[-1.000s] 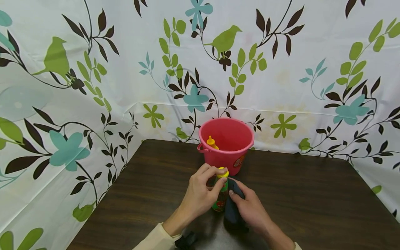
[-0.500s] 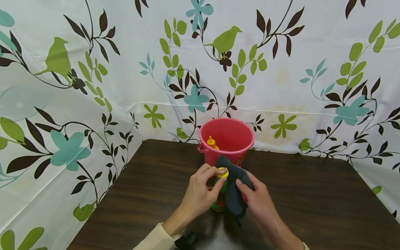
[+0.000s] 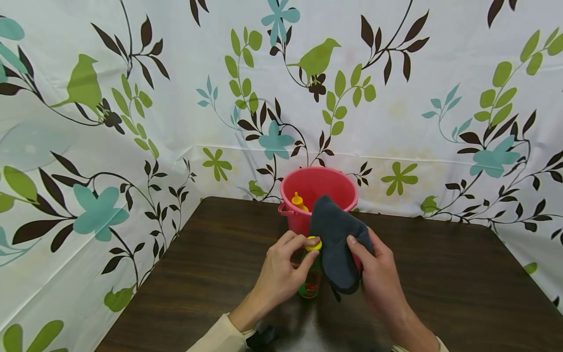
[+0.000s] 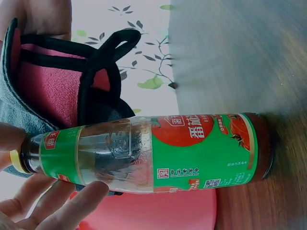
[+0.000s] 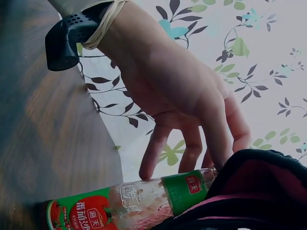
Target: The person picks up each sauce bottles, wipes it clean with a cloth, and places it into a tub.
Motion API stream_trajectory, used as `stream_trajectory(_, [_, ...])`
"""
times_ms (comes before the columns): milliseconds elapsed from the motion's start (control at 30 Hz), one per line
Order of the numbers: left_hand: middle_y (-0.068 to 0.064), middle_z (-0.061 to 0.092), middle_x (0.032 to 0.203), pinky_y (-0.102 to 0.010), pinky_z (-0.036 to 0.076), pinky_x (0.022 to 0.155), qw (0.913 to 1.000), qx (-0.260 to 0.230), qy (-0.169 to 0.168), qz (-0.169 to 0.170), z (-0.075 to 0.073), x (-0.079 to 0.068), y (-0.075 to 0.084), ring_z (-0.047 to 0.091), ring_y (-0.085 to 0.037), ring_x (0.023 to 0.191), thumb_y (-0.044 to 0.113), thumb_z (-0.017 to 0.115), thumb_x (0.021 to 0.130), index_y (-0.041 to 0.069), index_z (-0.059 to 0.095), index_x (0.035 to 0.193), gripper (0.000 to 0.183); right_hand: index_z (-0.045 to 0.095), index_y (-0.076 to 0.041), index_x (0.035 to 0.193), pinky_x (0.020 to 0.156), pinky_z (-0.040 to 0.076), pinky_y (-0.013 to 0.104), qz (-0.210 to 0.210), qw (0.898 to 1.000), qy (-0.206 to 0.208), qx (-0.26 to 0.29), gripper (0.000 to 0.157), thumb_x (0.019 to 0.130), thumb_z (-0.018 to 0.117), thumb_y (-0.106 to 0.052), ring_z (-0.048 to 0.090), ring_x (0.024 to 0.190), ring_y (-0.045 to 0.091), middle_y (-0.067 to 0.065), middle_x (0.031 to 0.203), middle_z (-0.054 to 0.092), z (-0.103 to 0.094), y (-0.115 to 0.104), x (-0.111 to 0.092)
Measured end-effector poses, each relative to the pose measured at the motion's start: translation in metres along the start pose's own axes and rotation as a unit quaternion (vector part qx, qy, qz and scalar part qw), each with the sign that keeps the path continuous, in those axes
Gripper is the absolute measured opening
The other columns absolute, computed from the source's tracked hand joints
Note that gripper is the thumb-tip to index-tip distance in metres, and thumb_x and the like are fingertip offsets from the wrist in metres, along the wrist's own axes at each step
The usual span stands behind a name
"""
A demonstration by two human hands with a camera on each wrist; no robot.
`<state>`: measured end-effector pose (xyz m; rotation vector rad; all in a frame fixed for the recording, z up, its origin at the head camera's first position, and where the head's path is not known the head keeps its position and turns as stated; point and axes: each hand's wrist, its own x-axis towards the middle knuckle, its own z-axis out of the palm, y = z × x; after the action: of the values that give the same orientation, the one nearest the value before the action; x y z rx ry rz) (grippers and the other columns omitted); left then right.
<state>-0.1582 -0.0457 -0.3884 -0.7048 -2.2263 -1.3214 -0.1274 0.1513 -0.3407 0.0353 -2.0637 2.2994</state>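
Head view: counter (image 3: pixel 431 278) carried a red bucket (image 3: pixel 325 180) at the far side. Right hand (image 3: pixel 380 278) pinched the grey mitt (image 3: pixel 336 244), just right of the bottle (image 4: pixel 129 158). Bottle stood upright, near side of bucket; left hand (image 3: pixel 286 264) was nearer, fingers gripping its yellow cap (image 3: pixel 313 245).

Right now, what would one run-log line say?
left hand: grips upright tomato-sauce bottle near its top | right hand: holds pink-lined dark-grey cloth | pink bucket: behind both, yellow nozzle bottle inside
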Motion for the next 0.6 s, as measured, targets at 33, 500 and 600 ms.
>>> stream_trajectory(33, [0.001,0.068,0.098,-0.017,0.060,0.065,1.0000,0.002,0.001,0.001,0.000,0.000,0.000,0.068,-0.010,0.083,0.016,0.080,0.094,0.017,0.079,0.112,0.019,0.051,-0.014,0.153,0.093,0.061,0.026,-0.001,1.000,0.001,0.000,0.044,0.111,0.055,-0.025,0.063,0.126,0.010,0.008,0.150,0.052,0.000,-0.001,0.000])
stream_trajectory(500, [-0.002,0.065,0.093,-0.018,0.059,0.065,0.9997,0.010,-0.013,-0.019,-0.001,0.004,0.004,0.063,-0.008,0.077,0.017,0.080,0.094,0.016,0.076,0.107,0.014,0.057,-0.010,0.147,0.083,0.064,0.030,0.022,0.999,0.044,0.001,0.040,0.109,0.059,-0.022,0.070,0.104,0.015,0.005,0.132,0.063,-0.002,0.004,0.000])
stream_trajectory(600, [-0.005,0.064,0.091,-0.019,0.059,0.064,0.9997,0.013,-0.012,-0.018,-0.001,0.004,0.005,0.063,-0.012,0.076,0.019,0.080,0.094,0.015,0.076,0.107,0.014,0.058,-0.009,0.148,0.084,0.063,0.029,0.026,0.999,0.043,-0.008,0.040,0.109,0.059,-0.023,0.070,0.105,0.015,0.008,0.135,0.061,-0.001,0.010,-0.001])
